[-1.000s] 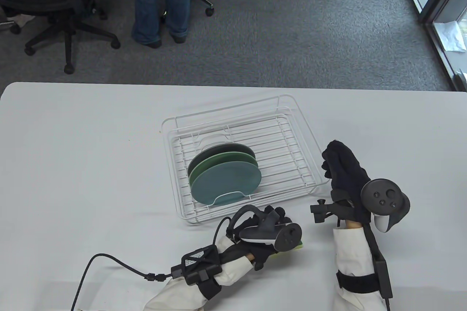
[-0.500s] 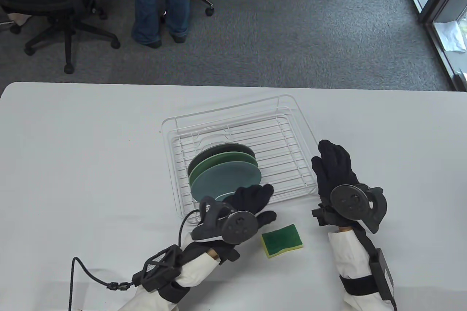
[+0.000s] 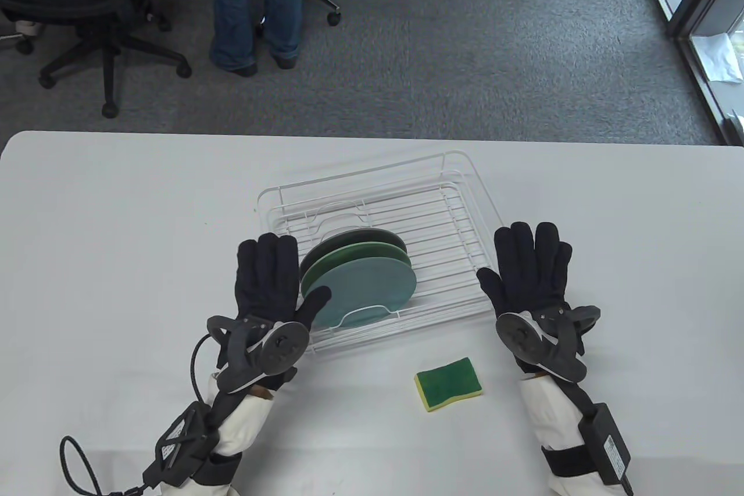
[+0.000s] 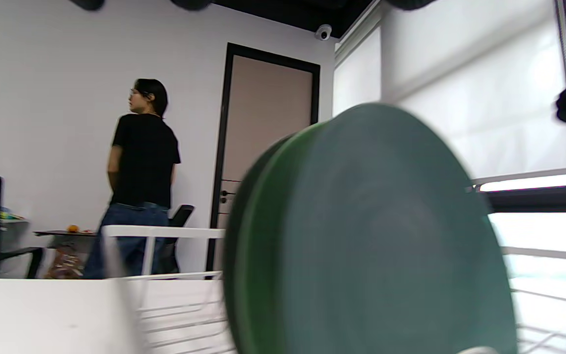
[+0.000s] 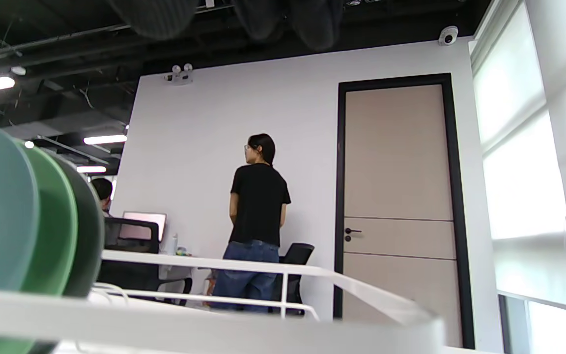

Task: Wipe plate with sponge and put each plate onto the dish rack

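Three plates stand on edge in the white wire dish rack (image 3: 465, 170): a teal plate (image 3: 366, 289) in front, a light green plate (image 3: 372, 252) behind it, a dark green plate (image 3: 360, 237) at the back. The green and yellow sponge (image 3: 449, 383) lies loose on the table in front of the rack. My left hand (image 3: 267, 281) lies flat, fingers straight, at the rack's left front corner. My right hand (image 3: 532, 269) lies flat with straight fingers at the rack's right side. Neither hand holds anything. The left wrist view is filled by the teal plate (image 4: 376, 246), seen close up.
The white table (image 3: 116, 228) stretches left and right of the rack. Beyond its far edge are grey carpet, an office chair (image 3: 87, 13) and a standing person (image 3: 256, 2). A cable (image 3: 75, 461) trails from my left wrist.
My left hand has let go of the sponge, which stays on the table, and has swung left to the rack's corner. My right hand has turned palm down and flattened beside the rack.
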`<state>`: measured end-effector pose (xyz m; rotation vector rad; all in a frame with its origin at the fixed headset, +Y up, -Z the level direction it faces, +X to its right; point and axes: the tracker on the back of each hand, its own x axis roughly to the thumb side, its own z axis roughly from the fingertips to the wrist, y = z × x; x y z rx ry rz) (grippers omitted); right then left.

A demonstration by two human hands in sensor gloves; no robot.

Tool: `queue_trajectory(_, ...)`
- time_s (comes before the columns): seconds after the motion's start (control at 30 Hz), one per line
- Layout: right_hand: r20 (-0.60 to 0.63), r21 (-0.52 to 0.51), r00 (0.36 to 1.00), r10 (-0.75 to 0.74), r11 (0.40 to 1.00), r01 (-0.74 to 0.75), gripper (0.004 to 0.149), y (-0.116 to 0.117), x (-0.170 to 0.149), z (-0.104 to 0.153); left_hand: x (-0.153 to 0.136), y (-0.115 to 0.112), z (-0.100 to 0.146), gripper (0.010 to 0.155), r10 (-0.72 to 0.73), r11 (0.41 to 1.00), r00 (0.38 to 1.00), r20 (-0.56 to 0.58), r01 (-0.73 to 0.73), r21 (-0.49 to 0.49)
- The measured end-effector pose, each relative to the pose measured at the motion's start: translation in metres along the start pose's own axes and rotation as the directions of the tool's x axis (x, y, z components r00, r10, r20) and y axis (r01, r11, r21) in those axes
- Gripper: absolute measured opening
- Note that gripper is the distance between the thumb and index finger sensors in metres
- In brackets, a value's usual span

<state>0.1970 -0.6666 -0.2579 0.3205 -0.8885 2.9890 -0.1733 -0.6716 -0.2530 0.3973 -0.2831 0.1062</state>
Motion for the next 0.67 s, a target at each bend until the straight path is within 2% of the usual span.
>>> queue_trajectory(0.13,-0.022,0.015,1.0,0.009,1.0,-0.008,0.068,0.002,-0.003,0.002,-0.021,-0.015,0.004,0.092,-0.052,0.996,0.998,-0.044,0.048,-0.072)
queue_trajectory(0.27,-0.028,0.021,1.0,0.006,1.0,-0.005,0.068,0.003,-0.004,0.002,-0.03,-0.02,0.009,0.092,-0.086,0.991,0.995,-0.052,0.08,-0.108)
queue_trajectory(0.67,-0.038,0.037,0.999,-0.021,0.999,0.023,0.068,0.005,-0.005,0.003,-0.027,-0.024,0.01,0.092,-0.138,0.982,0.99,-0.022,0.134,-0.131)
